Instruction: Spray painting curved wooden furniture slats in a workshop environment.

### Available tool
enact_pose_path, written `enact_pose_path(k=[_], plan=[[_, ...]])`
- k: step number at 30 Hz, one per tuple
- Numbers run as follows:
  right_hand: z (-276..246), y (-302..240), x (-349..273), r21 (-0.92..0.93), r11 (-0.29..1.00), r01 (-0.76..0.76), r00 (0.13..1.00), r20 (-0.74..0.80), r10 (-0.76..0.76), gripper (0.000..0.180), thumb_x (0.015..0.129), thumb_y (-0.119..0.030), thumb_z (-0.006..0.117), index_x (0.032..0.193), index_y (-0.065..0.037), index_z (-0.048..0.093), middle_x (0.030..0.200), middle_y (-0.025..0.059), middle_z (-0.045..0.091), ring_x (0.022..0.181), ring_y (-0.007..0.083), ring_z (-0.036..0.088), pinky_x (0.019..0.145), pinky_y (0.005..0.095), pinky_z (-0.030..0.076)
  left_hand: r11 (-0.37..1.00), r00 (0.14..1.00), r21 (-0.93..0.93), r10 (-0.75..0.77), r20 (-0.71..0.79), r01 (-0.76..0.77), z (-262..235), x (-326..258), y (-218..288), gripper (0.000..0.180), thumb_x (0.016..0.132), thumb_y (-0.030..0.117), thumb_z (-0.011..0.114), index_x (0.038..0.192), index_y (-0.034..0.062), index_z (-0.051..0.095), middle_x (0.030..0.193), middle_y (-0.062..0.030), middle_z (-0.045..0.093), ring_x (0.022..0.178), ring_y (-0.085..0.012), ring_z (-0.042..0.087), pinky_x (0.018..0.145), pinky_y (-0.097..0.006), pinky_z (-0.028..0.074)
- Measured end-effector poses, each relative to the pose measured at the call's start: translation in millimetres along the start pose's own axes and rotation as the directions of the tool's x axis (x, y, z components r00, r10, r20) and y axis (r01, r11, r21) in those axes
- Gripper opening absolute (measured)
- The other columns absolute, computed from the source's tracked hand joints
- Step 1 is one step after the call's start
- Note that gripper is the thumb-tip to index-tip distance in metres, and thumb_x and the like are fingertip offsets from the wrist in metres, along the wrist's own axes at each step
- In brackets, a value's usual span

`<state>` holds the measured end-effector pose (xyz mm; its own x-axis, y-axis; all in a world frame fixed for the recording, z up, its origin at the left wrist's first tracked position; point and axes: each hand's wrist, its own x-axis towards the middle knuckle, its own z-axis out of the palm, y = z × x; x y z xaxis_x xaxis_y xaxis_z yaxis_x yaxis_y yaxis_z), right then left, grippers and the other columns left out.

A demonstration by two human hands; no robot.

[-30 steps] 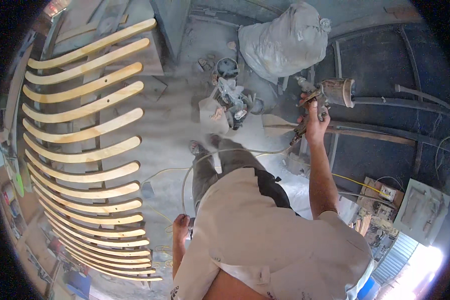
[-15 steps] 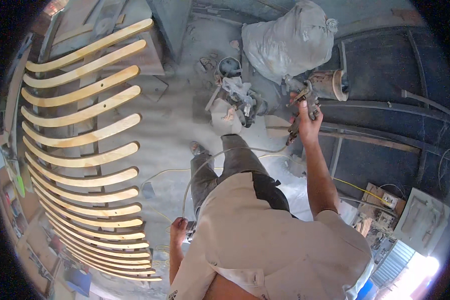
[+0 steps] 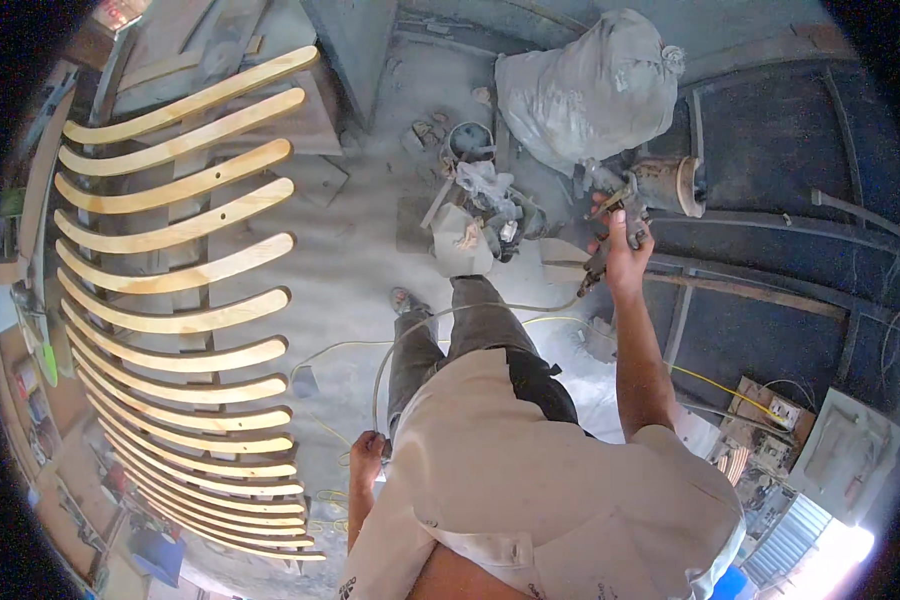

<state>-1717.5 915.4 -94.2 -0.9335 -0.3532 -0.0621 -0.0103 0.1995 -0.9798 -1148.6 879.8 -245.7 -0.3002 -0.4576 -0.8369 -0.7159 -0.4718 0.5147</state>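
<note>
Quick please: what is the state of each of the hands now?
Left hand: closed around the pale hose.
Right hand: closed on the spray gun.

The right hand (image 3: pixel 625 250) hides much of the spray gun (image 3: pixel 620 215); the left hand (image 3: pixel 367 450) seems closed on a thin hose (image 3: pixel 410 330) (fingers too small to tell)
</note>
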Motion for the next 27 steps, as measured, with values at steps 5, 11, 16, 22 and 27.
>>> enact_pose_path(k=[5,11,16,22,27], plan=[[-3.8,5.0,-2.9,-0.078,0.996,-0.037,0.998,0.043,0.040,0.031,0.098,-0.029,0.054,0.116,-0.005,0.062,0.109,0.0068,0.068,0.094,0.0118,0.062,0.051,0.0270,0.048,0.984,0.985,-0.047,0.173,-0.014,-0.173,9.0,2.6,-28.5,0.018,0.089,0.019,0.065,0.090,0.0014,0.064,0.073,0.0010,0.060,0.067,-0.0087,0.052,0.062,-0.027,0.045],[20.5,-21.8,5.6,-0.125,0.992,0.023,0.998,0.059,-0.016,0.028,0.096,-0.027,0.060,0.108,-0.001,0.065,0.097,0.0066,0.069,0.069,0.0110,0.059,0.047,0.0286,0.049,0.853,0.995,-0.519,-0.009,0.098,0.059,37.8,-16.0,-25.9,0.016,0.089,0.018,0.065,0.093,0.0020,0.062,0.077,0.0020,0.058,0.070,-0.0079,0.051,0.066,-0.025,0.045],[24.7,-25.4,17.0,-0.142,0.990,0.025,0.985,0.170,-0.001,0.032,0.098,-0.029,0.055,0.118,-0.004,0.060,0.111,0.0080,0.068,0.092,0.0137,0.064,0.052,0.0265,0.049,0.704,0.979,-0.690,-0.044,0.198,0.172,50.5,39.0,-99.6,0.010,0.085,0.008,0.066,0.091,0.0027,0.060,0.078,0.0001,0.058,0.067,-0.0095,0.053,0.059,-0.027,0.045],[14.3,-34.6,-5.7,-0.031,0.998,0.057,0.987,0.149,-0.052,0.029,0.097,-0.026,0.057,0.115,-0.004,0.062,0.109,0.0069,0.067,0.081,0.0108,0.060,0.052,0.0267,0.049,0.979,0.982,-0.205,0.034,0.188,0.005,24.2,72.3,-76.9,0.009,0.088,0.009,0.062,0.093,0.0016,0.063,0.074,-0.0032,0.062,0.064,-0.0117,0.058,0.056,-0.028,0.047],[-15.6,-15.0,-20.2,-0.052,0.999,0.003,0.997,0.074,0.001,0.029,0.097,-0.026,0.057,0.115,-0.003,0.061,0.108,0.0074,0.068,0.078,0.0115,0.060,0.051,0.0267,0.048,0.999,0.982,-0.046,-0.020,0.188,0.029,-3.4,46.8,26.1,0.019,0.089,0.019,0.064,0.094,0.0004,0.064,0.072,-0.0054,0.063,0.064,-0.0126,0.060,0.056,-0.028,0.048]])
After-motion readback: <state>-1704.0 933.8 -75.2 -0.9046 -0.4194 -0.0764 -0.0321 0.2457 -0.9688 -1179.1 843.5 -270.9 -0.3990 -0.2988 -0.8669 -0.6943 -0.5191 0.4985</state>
